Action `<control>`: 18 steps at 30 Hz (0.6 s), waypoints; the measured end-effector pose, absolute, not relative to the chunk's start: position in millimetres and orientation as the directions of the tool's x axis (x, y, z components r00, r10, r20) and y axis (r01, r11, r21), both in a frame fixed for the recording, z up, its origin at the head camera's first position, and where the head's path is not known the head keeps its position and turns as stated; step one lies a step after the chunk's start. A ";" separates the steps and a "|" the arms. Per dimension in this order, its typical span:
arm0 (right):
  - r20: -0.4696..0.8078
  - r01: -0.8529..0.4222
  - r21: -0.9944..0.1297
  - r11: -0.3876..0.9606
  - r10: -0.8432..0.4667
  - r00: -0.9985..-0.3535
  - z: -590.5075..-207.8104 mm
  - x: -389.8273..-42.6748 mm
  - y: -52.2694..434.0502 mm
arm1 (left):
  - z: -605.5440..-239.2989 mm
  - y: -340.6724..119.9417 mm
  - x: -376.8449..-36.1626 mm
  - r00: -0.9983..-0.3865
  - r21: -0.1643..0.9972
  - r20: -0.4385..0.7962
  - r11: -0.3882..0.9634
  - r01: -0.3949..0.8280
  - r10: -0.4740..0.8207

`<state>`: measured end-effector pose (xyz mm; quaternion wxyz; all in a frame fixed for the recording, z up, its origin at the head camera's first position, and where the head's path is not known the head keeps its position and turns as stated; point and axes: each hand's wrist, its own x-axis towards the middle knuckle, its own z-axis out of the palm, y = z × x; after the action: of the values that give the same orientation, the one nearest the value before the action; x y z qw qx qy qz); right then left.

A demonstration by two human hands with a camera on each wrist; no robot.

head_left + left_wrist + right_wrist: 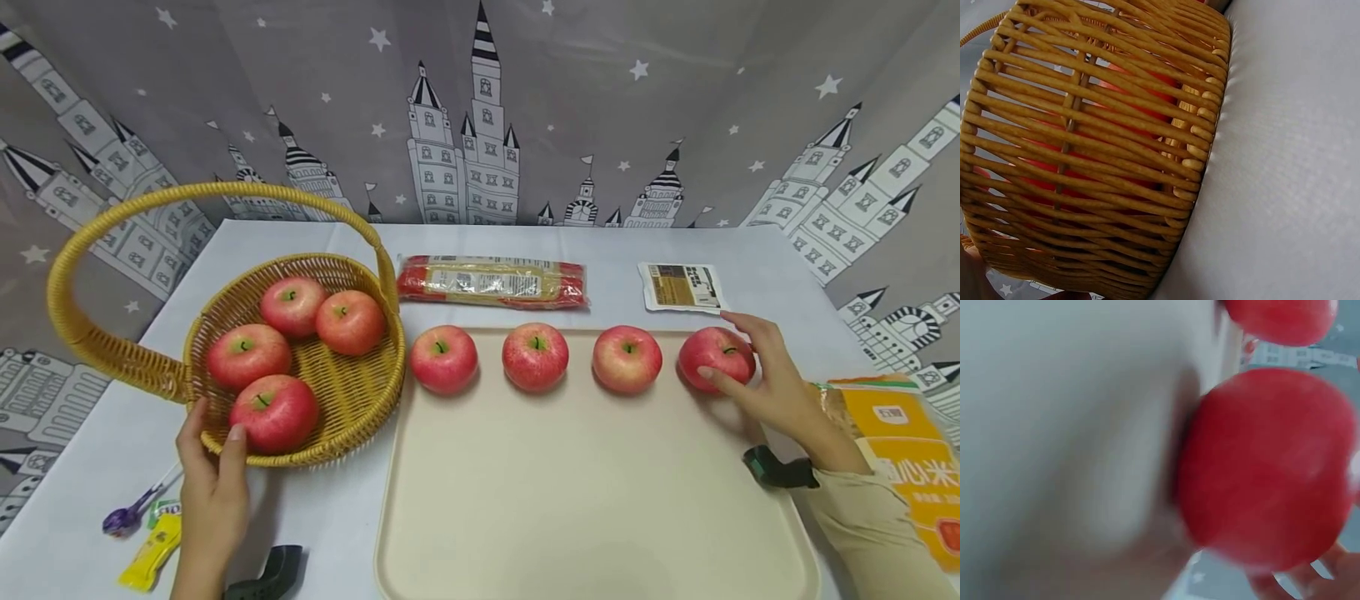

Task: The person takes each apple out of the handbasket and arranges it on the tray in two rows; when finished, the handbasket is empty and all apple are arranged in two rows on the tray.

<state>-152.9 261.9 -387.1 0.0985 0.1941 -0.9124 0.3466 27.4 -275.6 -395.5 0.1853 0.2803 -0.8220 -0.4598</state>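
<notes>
From the head camera I see my right hand (780, 379) cupped round the rightmost red apple (716, 354), thumb on its near side and fingers curled over its far side, so it holds the fruit at the right end of a row on the far edge of the cream rectangular plastic tray (585, 500). Three more red apples (536, 356) stand in that row to its left, each apart from the next. My left hand (213, 492) grips the near rim of the round yellow wicker basket with the arched handle (352, 400), thumb hooked over the edge and fingers under it; four red apples in the basket (273, 412) lie close together. The basket sits on the white table (90, 450) just left of the tray, touching or nearly touching its corner. Behind the tray lie a long red and yellow food packet (491, 282) and a small white and brown sachet (682, 286); an orange bag (911, 467) lies at the right edge. From the left wrist camera I see the basket's woven wall (1104, 162) filling the view, red showing through the slats, on the white cloth. From the right wrist camera, blurred, the held apple (1266, 469) rests on the pale tray with fingertips (1307, 582) below it.
</notes>
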 end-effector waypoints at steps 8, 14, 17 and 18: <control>0.553 -0.651 -0.530 0.543 -0.360 -0.751 -344.1 -157.8 213.3 | -396.5 -274.3 26.0 -0.769 0.860 0.046 0.417 -0.295 -0.638; 0.557 -0.779 -0.481 0.402 -0.546 -0.626 -324.0 -157.0 140.9 | -398.1 -275.5 25.8 -0.767 0.860 0.055 0.420 -0.289 -0.639; 0.537 -0.835 -0.424 0.351 -0.645 -0.544 -323.3 -156.5 96.4 | -398.0 -276.2 26.3 -0.769 0.862 0.056 0.419 -0.285 -0.637; 0.537 -0.857 -0.398 0.328 -0.675 -0.507 -323.8 -156.0 80.8 | -397.9 -276.4 26.5 -0.771 0.863 0.057 0.419 -0.282 -0.635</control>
<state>-156.0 80.8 -323.8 0.1383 0.4769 -0.8029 0.3298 26.5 -276.4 -397.9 0.1914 0.2794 -0.8204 -0.4606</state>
